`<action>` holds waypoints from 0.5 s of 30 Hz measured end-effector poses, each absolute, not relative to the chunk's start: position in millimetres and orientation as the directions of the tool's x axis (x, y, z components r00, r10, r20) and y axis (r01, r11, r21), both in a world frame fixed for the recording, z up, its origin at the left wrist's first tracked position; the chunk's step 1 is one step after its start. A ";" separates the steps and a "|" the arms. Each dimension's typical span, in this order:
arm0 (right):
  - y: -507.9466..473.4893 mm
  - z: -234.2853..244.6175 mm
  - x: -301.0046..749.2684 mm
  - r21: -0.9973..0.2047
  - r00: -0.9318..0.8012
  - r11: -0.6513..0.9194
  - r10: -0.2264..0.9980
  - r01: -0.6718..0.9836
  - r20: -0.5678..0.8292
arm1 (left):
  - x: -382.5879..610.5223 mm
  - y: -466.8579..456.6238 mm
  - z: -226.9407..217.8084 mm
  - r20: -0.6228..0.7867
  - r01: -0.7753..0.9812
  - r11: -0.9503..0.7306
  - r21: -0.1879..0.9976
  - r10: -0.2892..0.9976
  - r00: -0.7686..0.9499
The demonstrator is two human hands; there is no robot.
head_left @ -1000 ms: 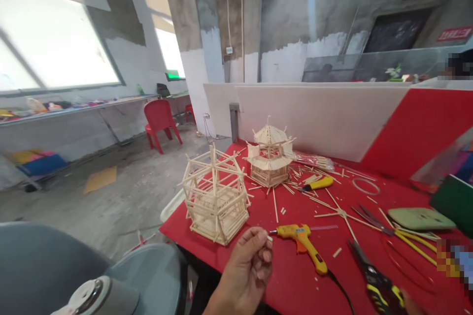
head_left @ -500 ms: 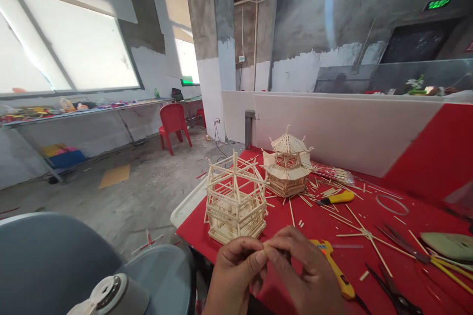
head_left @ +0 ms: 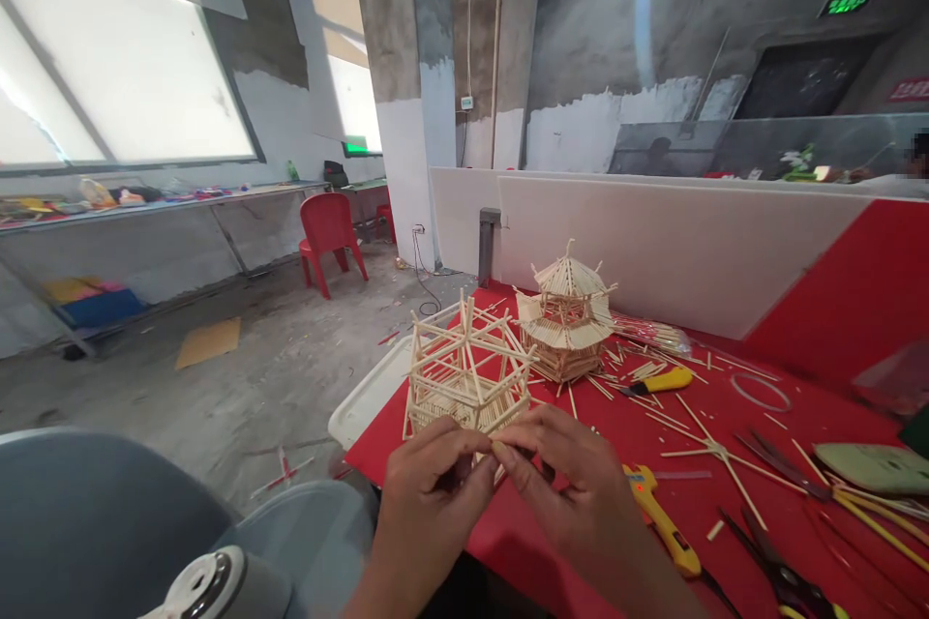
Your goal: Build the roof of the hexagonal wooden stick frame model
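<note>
My left hand [head_left: 435,484] and my right hand [head_left: 566,474] meet in front of me, thumbs and fingertips pinched together. Whatever sits between them is too small and covered to make out. Just behind my fingers stands an open six-sided frame [head_left: 464,401] of thin wooden sticks, its lower front partly hidden by my hands. A finished-looking stick pagoda [head_left: 564,337] with two tiers of roof stands behind it to the right. To the right of my right hand lies a yellow glue gun [head_left: 669,532].
On the red table [head_left: 537,551] lie a yellow utility knife [head_left: 666,380], crossed sticks [head_left: 718,450], black scissors [head_left: 784,580], yellow-handled shears [head_left: 820,488] and bagged sticks [head_left: 649,333]. A grey chair [head_left: 305,542] with a white cylindrical object [head_left: 251,590] stands at left.
Both hands have moved left and up, still pinched together, and now cover the lower front of the open frame. The view has shifted slightly.
</note>
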State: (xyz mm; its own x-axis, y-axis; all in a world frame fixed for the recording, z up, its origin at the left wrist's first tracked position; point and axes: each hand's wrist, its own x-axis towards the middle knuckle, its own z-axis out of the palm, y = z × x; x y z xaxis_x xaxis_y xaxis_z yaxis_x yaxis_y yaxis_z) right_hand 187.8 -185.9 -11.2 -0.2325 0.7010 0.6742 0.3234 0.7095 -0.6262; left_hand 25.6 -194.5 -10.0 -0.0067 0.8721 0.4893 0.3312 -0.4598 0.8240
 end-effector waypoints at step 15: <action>-151.1 -33.5 184.3 -0.632 -0.110 0.681 0.707 0.368 0.698 | 22.3 -142.5 -10.4 0.164 0.173 -0.139 0.975 0.976 -0.141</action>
State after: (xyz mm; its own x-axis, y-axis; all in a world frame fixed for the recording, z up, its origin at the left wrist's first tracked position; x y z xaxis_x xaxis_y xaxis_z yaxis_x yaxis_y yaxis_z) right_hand 184.3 -151.1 -33.5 -0.1101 0.7075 0.6981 0.3684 0.6814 -0.6325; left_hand 22.3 -142.5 -10.4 -0.1409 0.9763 0.1640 0.1733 -0.1388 0.9750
